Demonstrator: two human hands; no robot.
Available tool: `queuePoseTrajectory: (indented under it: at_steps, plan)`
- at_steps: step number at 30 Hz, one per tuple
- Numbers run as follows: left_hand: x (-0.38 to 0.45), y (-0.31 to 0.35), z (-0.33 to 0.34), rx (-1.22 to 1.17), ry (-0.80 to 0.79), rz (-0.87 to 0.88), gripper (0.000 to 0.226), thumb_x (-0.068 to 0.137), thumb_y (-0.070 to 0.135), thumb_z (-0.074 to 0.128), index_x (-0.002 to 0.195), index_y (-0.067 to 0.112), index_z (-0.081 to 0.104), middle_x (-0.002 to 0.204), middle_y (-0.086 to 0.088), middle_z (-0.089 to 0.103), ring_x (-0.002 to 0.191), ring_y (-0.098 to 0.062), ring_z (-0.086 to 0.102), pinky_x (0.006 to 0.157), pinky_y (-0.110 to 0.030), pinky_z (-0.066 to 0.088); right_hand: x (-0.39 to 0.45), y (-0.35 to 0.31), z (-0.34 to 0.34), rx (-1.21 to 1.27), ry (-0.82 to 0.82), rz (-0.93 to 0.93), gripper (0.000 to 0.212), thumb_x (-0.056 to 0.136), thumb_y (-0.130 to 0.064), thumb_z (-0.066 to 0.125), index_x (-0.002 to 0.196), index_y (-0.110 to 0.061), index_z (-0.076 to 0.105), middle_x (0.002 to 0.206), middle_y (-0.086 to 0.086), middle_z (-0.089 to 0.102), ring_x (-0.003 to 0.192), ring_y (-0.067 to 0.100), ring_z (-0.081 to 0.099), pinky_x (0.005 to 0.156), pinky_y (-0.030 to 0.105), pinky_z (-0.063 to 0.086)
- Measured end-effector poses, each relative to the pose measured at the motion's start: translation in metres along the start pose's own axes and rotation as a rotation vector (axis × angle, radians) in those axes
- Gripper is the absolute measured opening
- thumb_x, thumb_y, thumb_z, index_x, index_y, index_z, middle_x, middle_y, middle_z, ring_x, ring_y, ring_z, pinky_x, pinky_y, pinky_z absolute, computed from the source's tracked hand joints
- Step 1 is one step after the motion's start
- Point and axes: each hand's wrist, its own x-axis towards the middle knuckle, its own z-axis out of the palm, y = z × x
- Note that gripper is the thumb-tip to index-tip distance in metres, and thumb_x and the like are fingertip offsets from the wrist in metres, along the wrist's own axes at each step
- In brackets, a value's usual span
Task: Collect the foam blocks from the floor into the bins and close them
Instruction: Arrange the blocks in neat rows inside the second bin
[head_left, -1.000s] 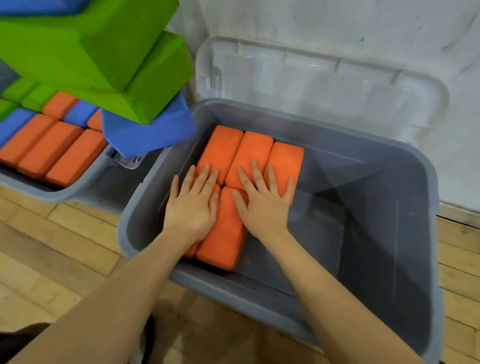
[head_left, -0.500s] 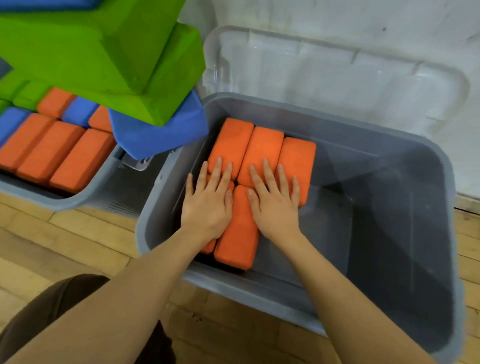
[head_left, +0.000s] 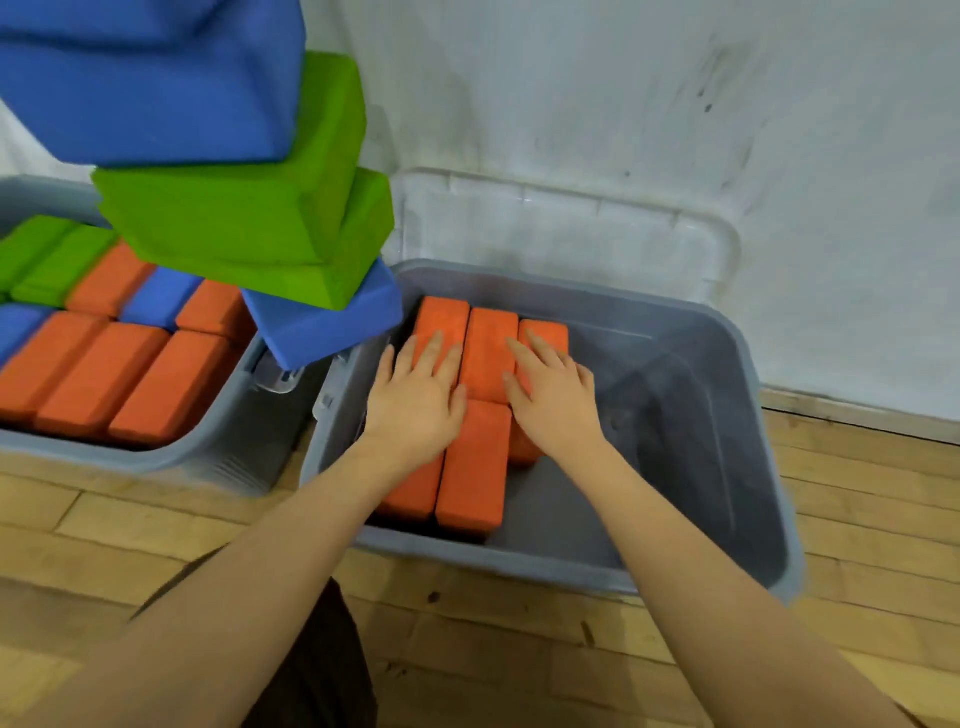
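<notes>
— So, where are the hands?
— Left hand (head_left: 420, 400) and right hand (head_left: 555, 397) lie flat, fingers spread, on orange foam blocks (head_left: 475, 457) in the grey bin (head_left: 748, 467).
— And around?
— Wooden floor (head_left: 519, 649), scuffed white wall (head_left: 623, 104) beyond.

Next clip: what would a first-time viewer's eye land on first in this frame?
First, the leaning stack of blue and green foam blocks looming large at upper left, close to the camera. Next, the left hand and right hand, fingers flat on the orange blocks packed into the left side of the grey bin. A second bin at left holds orange, blue and green blocks.
</notes>
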Motion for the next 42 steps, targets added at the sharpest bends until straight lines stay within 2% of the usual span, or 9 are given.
queuePoseTrajectory:
  at_steps: [5,13,17,22,27,30,33,36,42]
  plan:
    - [-0.002,0.011,-0.090,-0.086,0.441,0.169,0.049,0.084,0.027,0.035,0.116,0.001,0.063,0.123,-0.019,0.060,0.110,-0.035,0.059,0.093,-0.044,0.045,-0.004,-0.035,-0.078,0.221,0.327,-0.045,0.045,0.090,-0.030,0.041,0.127,-0.013,0.058,0.132,0.006,0.055,0.118,0.030,0.051,0.099,0.043,0.038]
    - [-0.011,-0.036,-0.224,-0.008,0.968,0.159,0.042,0.086,0.019,0.048,0.126,0.006,0.055,0.140,-0.017,0.046,0.125,-0.035,0.044,0.098,-0.044,0.033,0.038,-0.146,-0.161,0.453,0.575,-0.349,0.053,0.089,-0.042,0.041,0.136,-0.021,0.049,0.128,0.004,0.051,0.110,0.023,0.052,0.090,0.038,0.048]
    - [-0.006,-0.094,-0.261,0.071,0.978,0.069,0.049,0.086,0.028,0.047,0.132,0.010,0.052,0.145,-0.018,0.038,0.127,-0.042,0.041,0.097,-0.049,0.030,0.064,-0.200,-0.172,0.397,0.474,-0.370,0.067,0.082,-0.057,0.038,0.145,-0.032,0.033,0.143,0.007,0.036,0.121,0.029,0.048,0.091,0.050,0.047]
    - [-0.002,-0.174,-0.277,0.188,0.783,-0.063,0.065,0.080,0.051,0.053,0.139,0.023,0.045,0.148,-0.016,0.036,0.128,-0.052,0.033,0.097,-0.065,0.027,0.087,-0.252,-0.166,0.289,0.347,-0.441,0.067,0.089,-0.055,0.048,0.145,-0.050,0.011,0.155,0.012,0.016,0.133,0.030,0.037,0.096,0.050,0.044]
    - [-0.004,-0.203,-0.275,0.034,0.678,0.006,0.070,0.077,0.037,0.073,0.139,0.023,0.044,0.141,-0.023,0.042,0.084,-0.049,0.059,0.065,-0.055,0.053,0.093,-0.276,-0.143,0.441,0.373,-0.398,0.061,0.089,-0.055,0.046,0.144,-0.041,0.025,0.147,0.012,0.032,0.127,0.029,0.044,0.097,0.048,0.044]
    - [-0.001,-0.208,-0.272,-0.030,0.760,0.113,0.060,0.083,0.044,0.053,0.138,0.024,0.038,0.140,-0.020,0.045,0.067,-0.040,0.057,0.058,-0.049,0.054,0.090,-0.284,-0.141,0.477,0.510,-0.391,0.051,0.093,-0.038,0.052,0.141,-0.025,0.041,0.137,0.012,0.046,0.116,0.029,0.053,0.089,0.043,0.049]
    - [-0.006,-0.210,-0.271,-0.012,0.861,0.123,0.063,0.086,0.052,0.043,0.142,0.029,0.028,0.149,-0.013,0.035,0.088,-0.046,0.056,0.074,-0.054,0.051,0.081,-0.289,-0.144,0.519,0.608,-0.421,0.048,0.093,-0.043,0.047,0.139,-0.028,0.043,0.133,0.010,0.050,0.113,0.024,0.055,0.086,0.041,0.051]
    - [-0.014,-0.214,-0.276,0.120,0.928,0.158,0.078,0.082,0.065,0.043,0.147,0.031,0.019,0.153,-0.012,0.024,0.125,-0.055,0.034,0.092,-0.064,0.038,0.074,-0.294,-0.150,0.518,0.678,-0.461,0.043,0.094,-0.042,0.043,0.136,-0.035,0.039,0.133,0.009,0.051,0.110,0.024,0.056,0.084,0.046,0.050]
    - [-0.032,-0.225,-0.298,0.292,1.056,0.310,0.063,0.089,0.057,0.048,0.144,0.034,0.026,0.149,-0.010,0.024,0.118,-0.056,0.035,0.093,-0.064,0.035,0.065,-0.311,-0.165,0.570,0.729,-0.545,0.045,0.095,-0.034,0.045,0.138,-0.023,0.046,0.133,0.005,0.054,0.111,0.016,0.052,0.093,0.032,0.045]
